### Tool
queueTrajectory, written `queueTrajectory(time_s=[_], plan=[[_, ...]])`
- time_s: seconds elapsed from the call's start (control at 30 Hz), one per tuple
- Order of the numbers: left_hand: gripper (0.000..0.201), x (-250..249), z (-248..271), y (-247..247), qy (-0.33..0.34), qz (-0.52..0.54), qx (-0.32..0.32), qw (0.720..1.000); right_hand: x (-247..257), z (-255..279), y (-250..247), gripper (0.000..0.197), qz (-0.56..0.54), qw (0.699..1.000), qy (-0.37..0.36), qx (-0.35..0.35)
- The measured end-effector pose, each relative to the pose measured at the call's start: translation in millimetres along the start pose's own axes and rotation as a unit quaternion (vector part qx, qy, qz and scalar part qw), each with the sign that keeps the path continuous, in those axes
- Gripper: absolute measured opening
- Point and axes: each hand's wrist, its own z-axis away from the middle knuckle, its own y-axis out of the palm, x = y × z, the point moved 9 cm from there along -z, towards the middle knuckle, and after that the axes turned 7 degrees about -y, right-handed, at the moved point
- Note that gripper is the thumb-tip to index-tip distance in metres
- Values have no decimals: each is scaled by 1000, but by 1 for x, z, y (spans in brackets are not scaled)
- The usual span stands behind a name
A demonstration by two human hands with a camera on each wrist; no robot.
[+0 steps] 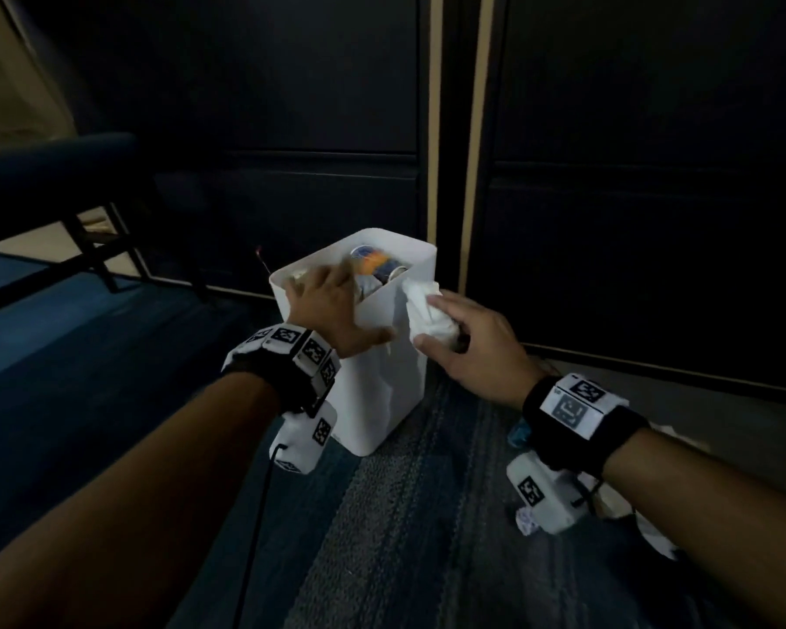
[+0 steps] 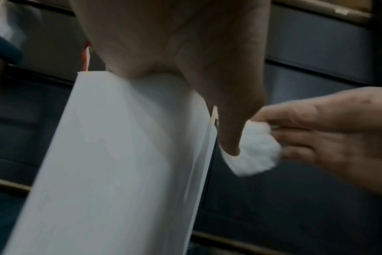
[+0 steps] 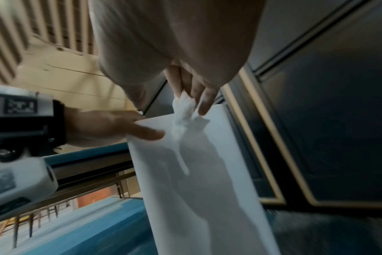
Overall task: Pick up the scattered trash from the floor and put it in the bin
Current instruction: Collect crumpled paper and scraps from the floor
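Observation:
A white rectangular bin stands on the carpet against a dark cabinet. My left hand grips its near rim, with the fingers inside and the thumb on the outer wall; the wrist views show the bin wall close up. My right hand pinches a crumpled white tissue between thumb and fingers, right at the bin's right rim corner. The tissue hangs partly down the outside of the wall and touches my left thumb. A blue and orange container lies inside the bin.
Dark cabinet doors rise directly behind the bin. More litter lies on the carpet under my right wrist: a blue wrapper, a crumpled scrap and white paper. A dark bench stands at the left.

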Motion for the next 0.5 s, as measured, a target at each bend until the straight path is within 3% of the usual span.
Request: queueTrajectory(time_s=[0.23,0.37,0.43,0.5], plan=[[79,-8,0,2,28,-68,-27,997,36,-49,17,74,25,998,-52,-5],[72,-8,3,0,25,-89,-24,995,47,-88,26,66,24,998,-59,-27],[71,-7,1,2,11,-111,-15,994,45,-104,38,60,44,998,-48,2],[71,-6,0,5,1,-126,-12,992,31,-111,53,70,98,993,-5,61]])
